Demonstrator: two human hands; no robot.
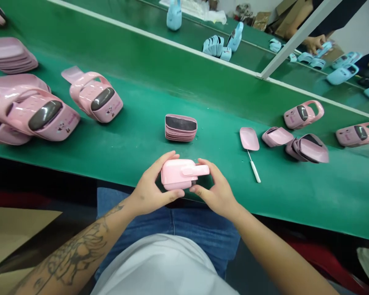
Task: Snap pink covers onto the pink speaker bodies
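I see panel stack mid-frame on bench | case just below stack | screwdriver right of centre | other cases at left

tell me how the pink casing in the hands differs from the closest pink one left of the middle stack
The held casing is between the left hand and right hand; the windowed casing rests on the green table. The held casing turns a mostly plain pink side to the camera, while the windowed casing shows a dark window and printed figures. Both are glossy pink.
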